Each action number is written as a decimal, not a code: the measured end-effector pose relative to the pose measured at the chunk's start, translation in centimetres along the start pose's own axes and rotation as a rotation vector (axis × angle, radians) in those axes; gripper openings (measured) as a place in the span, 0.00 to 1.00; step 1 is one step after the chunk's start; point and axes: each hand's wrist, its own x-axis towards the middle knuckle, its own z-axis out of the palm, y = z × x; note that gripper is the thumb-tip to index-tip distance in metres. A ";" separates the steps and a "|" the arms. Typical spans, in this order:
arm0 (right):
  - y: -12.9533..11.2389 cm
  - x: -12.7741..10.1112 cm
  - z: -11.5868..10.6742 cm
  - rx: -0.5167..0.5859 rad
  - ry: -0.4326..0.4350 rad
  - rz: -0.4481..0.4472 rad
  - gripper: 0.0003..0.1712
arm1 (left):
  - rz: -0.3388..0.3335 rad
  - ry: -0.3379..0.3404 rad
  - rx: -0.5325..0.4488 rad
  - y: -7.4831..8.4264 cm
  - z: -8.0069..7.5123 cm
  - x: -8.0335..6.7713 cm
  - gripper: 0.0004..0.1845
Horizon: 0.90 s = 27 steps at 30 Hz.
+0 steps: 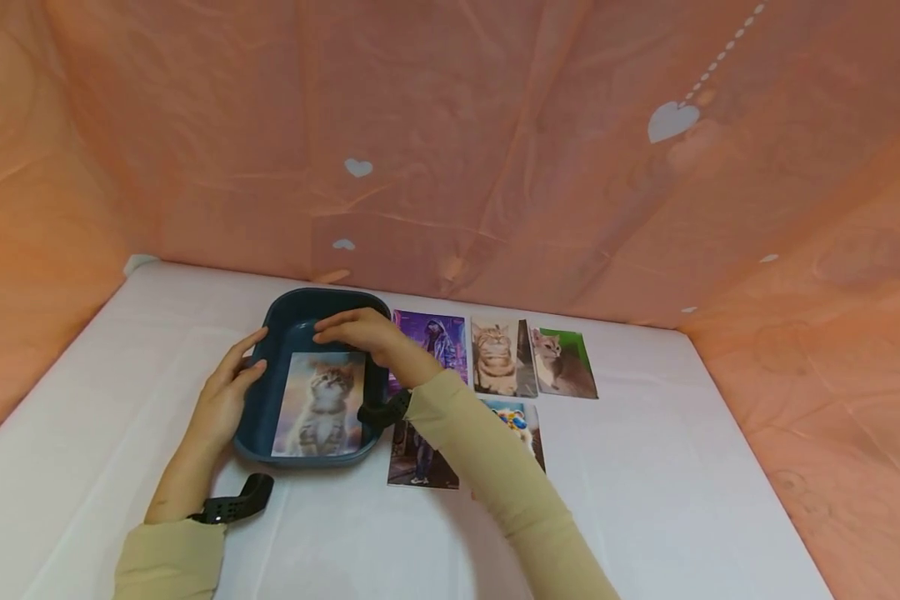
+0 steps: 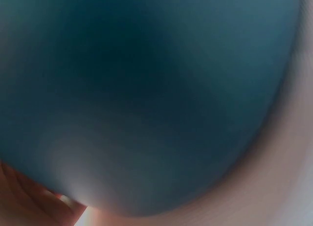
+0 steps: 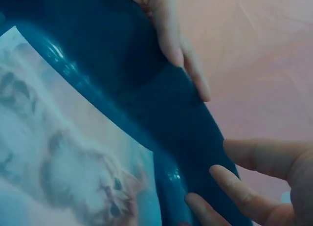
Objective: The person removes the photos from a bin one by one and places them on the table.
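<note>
A dark blue tray (image 1: 258, 417) sits on the white table, and a kitten photo (image 1: 320, 404) lies flat inside it. My left hand (image 1: 228, 387) rests against the tray's left rim, fingers fairly straight along the wall; its fingers (image 3: 171, 35) also show in the right wrist view. My right hand (image 1: 356, 329) reaches over the tray's far end, just above the photo's top edge, with its fingers (image 3: 244, 187) loosely extended near the tray wall (image 3: 146, 89) and holding nothing. The left wrist view is filled by the blurred blue tray (image 2: 146, 89).
To the right of the tray, several photos lie in rows: a purple figure (image 1: 437, 335), a tabby cat (image 1: 495, 358) and a cat on green (image 1: 564, 362). Two more photos (image 1: 422, 457) are partly under my right forearm. Pink sheeting walls the table's back and sides.
</note>
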 end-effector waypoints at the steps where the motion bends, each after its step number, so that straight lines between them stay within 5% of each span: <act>1: 0.1 0.0 0.1 -0.004 0.003 0.008 0.18 | -0.004 -0.003 0.002 0.0 0.0 0.0 0.27; 27: 0.6 -0.3 1.1 0.006 -0.003 0.013 0.14 | -0.005 -0.014 0.016 0.1 -0.1 -0.1 0.28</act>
